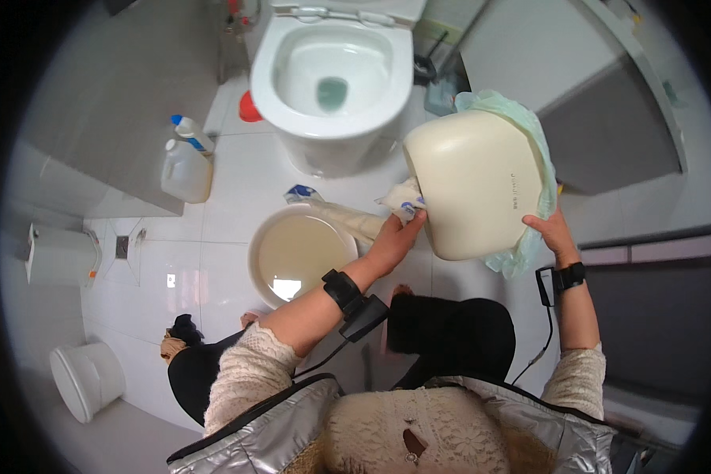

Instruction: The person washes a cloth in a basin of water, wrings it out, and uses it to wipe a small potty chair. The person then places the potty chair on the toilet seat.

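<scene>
A cream plastic bin (pixel 482 178) is tipped on its side in front of me, with a pale green bag (pixel 539 134) lining its rim at the right. My right hand (pixel 557 237) grips it at that rim, thumb on the outer wall and fingers hidden behind. My left hand (pixel 395 241) pinches a crumpled whitish cloth with blue print (pixel 404 197) against the bin's left end. Below and left of that hand stands a round white basin (pixel 254 265) of cloudy water. A long cream cloth (pixel 344 217) with a blue end lies over the basin's far edge.
A white toilet (pixel 332 130), lid raised, stands ahead. Two bottles, a translucent jug (pixel 186 174) and a white blue-capped one (pixel 191 133), are by the left partition. A lidded white bucket (pixel 87 381) sits at left. A grey-white cabinet (pixel 608 118) rises at right.
</scene>
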Demonstrator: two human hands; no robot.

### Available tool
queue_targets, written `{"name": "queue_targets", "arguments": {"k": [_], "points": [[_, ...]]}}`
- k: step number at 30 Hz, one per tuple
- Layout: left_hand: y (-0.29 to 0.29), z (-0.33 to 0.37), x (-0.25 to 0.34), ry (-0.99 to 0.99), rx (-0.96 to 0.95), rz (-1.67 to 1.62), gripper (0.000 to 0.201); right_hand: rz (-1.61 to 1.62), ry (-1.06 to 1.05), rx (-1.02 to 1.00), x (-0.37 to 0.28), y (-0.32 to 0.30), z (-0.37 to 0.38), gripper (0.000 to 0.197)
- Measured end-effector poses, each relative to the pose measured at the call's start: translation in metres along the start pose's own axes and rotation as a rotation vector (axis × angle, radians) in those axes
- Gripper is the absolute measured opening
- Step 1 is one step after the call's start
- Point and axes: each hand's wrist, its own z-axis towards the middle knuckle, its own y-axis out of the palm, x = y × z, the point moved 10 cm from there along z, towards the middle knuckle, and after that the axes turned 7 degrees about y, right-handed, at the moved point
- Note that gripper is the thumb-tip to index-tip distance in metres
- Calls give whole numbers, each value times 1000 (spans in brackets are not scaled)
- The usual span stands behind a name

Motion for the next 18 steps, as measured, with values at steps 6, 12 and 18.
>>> {"name": "queue_targets", "arguments": {"k": [6, 12, 18], "points": [[8, -9, -116, -172, -89, 41, 48, 102, 211, -25, 145, 9, -20, 94], [-8, -26, -226, -435, -16, -35, 48, 1, 415, -162, 240, 35, -11, 93], [-35, -41, -272, -552, 41, 166, 47, 33, 482, -283, 289, 68, 6, 94]]}}
